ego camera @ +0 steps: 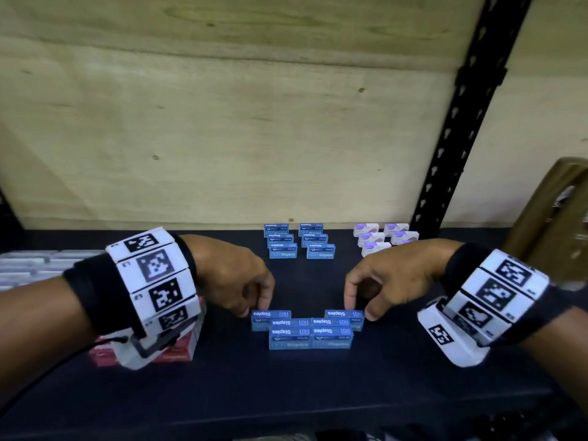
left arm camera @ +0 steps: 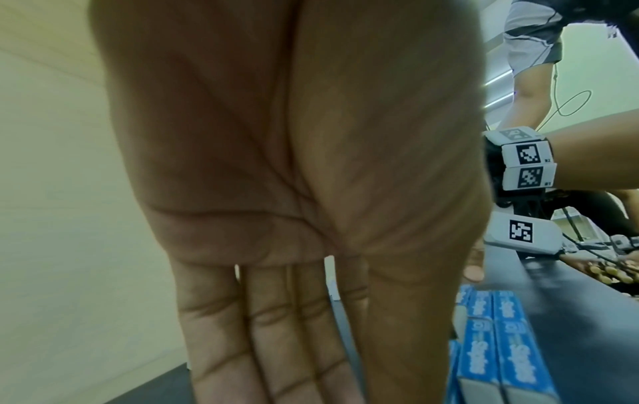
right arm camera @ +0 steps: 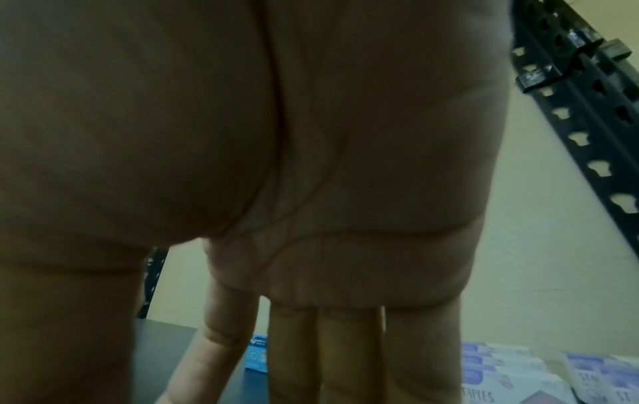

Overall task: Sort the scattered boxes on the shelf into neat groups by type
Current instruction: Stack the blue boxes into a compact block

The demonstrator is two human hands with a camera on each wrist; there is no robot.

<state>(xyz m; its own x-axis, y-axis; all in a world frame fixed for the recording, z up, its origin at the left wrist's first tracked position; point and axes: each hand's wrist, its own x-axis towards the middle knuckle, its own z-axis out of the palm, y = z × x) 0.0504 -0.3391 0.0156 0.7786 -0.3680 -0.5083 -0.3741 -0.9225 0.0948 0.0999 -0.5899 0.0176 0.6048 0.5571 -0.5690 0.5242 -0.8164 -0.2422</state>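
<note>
Several blue staples boxes [ego camera: 310, 329] stand packed in a tight cluster near the front of the black shelf [ego camera: 286, 393]. My left hand [ego camera: 254, 308] pinches the cluster's far-left box [ego camera: 270, 319] between thumb and fingers. My right hand [ego camera: 361, 310] pinches the far-right box [ego camera: 345, 317] the same way. In the left wrist view the blue boxes [left arm camera: 501, 341] lie beside my downward-pointing fingers [left arm camera: 242, 341]; the fingertips are out of frame. The right wrist view is dim, and in it my fingers [right arm camera: 345, 355] hang down.
A second group of blue boxes [ego camera: 299, 240] and a group of white-and-purple boxes [ego camera: 385, 238] stand in rows at the back. Red boxes [ego camera: 178, 348] lie under my left wrist. White boxes [ego camera: 28, 265] sit at the far left. A black upright [ego camera: 461, 116] rises at the right.
</note>
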